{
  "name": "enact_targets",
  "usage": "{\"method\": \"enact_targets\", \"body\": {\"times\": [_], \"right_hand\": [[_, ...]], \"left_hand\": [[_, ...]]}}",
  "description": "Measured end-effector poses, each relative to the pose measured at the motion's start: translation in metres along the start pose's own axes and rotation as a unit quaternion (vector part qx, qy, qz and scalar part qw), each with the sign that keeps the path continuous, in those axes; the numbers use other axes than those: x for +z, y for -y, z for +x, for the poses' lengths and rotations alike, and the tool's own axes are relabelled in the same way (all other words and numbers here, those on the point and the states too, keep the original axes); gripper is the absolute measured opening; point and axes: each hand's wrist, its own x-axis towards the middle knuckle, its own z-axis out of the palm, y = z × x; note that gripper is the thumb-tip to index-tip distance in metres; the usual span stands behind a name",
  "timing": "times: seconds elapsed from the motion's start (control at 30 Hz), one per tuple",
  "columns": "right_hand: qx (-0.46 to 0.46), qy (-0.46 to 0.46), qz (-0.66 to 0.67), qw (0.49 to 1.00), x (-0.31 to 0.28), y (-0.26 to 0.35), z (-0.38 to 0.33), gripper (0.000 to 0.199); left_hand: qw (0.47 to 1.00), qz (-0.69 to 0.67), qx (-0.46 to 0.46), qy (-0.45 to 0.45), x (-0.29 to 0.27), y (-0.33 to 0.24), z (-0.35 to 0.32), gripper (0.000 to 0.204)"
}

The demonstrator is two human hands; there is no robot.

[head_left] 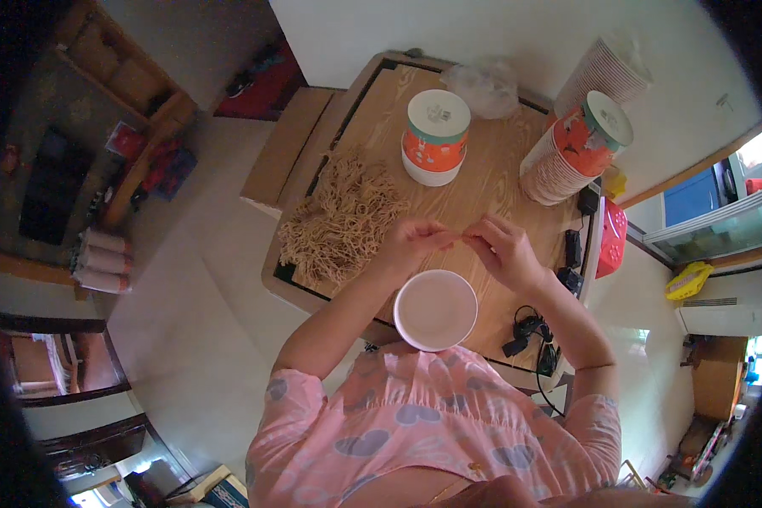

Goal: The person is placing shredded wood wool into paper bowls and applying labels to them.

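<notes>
Between the pinched fingertips of the left hand [415, 241] and right hand [504, 250] stretches a thin tan noodle strand [459, 240], above the empty round white paper bowl [436, 310]. Left of the fingers lies a heap of tan dried noodles [343, 222] on the wooden table [483, 190]; beyond stand orange-and-white lidded cups [434, 135], pale floor tiles [195, 296] around.

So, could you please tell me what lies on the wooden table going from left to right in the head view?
Pile of dry noodles → lidded orange-and-white cup → stack of paper cups lying on its side → red basket at the table's right edge.
</notes>
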Motion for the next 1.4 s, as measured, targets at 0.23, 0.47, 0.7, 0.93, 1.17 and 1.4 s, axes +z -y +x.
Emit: {"method": "enact_targets", "body": {"times": [0.23, 0.47, 0.7, 0.93, 1.17, 1.4], "right_hand": [[0.045, 0.04, -0.031, 0.998, 0.001, 0.0, -0.004, 0.008], [-0.009, 0.028, -0.012, 1.0, -0.003, 0.002, 0.0, 0.007], [0.071, 0.089, -0.067, 0.991, -0.002, -0.009, -0.008, 0.008], [-0.011, 0.046, -0.024, 0.999, -0.002, -0.004, -0.005, 0.008], [0.001, 0.03, 0.016, 0.999, 0.007, -0.008, -0.004, 0.008], [0.14, 0.088, 0.03, 0.986, 0.002, 0.006, -0.008, 0.008]], "left_hand": [[1.0, 0.004, 0.018, 0.012, -0.005, 0.009, 0.0, 0.014], [1.0, -0.007, 0.012, 0.022, -0.006, 0.014, 0.002, 0.013], [0.999, 0.028, 0.018, 0.02, 0.002, 0.004, -0.002, 0.013], [0.999, 0.025, -0.001, 0.023, -0.004, 0.013, 0.0, 0.012], [0.999, 0.046, 0.02, 0.007, -0.002, 0.018, -0.001, 0.012], [0.994, 0.089, 0.068, -0.008, -0.004, 0.027, 0.001, 0.014]]}}
